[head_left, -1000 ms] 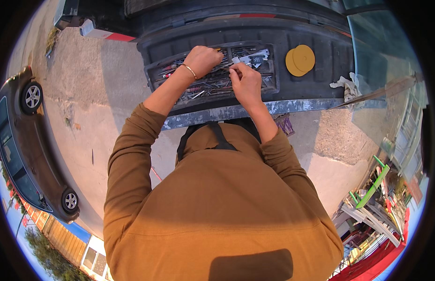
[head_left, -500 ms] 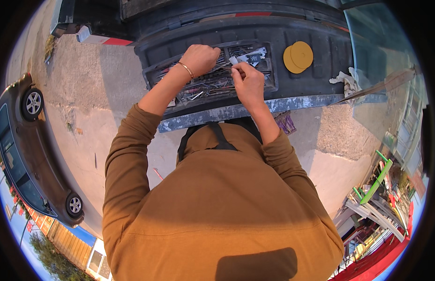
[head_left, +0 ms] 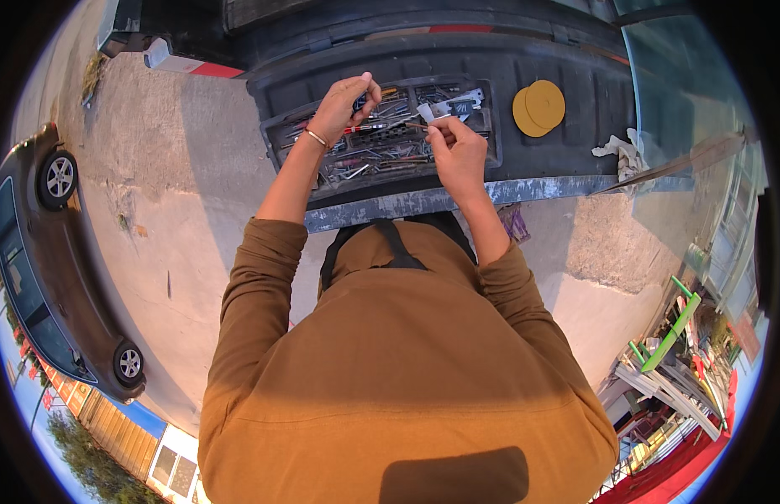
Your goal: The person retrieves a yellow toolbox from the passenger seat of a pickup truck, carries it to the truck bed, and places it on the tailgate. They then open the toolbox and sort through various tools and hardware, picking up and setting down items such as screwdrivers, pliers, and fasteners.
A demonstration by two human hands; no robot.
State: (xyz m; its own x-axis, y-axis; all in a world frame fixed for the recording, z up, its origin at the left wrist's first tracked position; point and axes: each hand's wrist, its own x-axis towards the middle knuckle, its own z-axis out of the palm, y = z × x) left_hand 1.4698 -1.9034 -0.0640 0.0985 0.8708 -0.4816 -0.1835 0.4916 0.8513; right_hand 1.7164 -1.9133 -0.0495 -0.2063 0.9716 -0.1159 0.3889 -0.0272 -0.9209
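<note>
Over the left part of a dark tool tray (head_left: 272, 139), my left hand (head_left: 344, 109) is raised with its fingers curled round a small dark blue object (head_left: 359, 102), mostly hidden by them. My right hand (head_left: 459, 155) is at the tray's right side, thumb and forefinger pinching a thin brownish rod (head_left: 417, 126) that points left. Loose drill bits, screws and small metal pieces (head_left: 377, 155) fill the tray's compartments. Just above the right fingertips lie a flat silvery metal piece (head_left: 465, 97) and a small whitish piece (head_left: 425, 112).
The tray stands on a dark ribbed truck tailgate (head_left: 575, 88) with a worn metal edge (head_left: 390, 204). Two yellow round discs (head_left: 538, 107) overlap to the right, and a crumpled white rag (head_left: 622, 153) lies farther right. A brown car (head_left: 66, 277) is parked at left.
My left hand has turned over, showing its curled fingers and the dark blue object. My right hand has shifted slightly right, and the thin rod shows more plainly.
</note>
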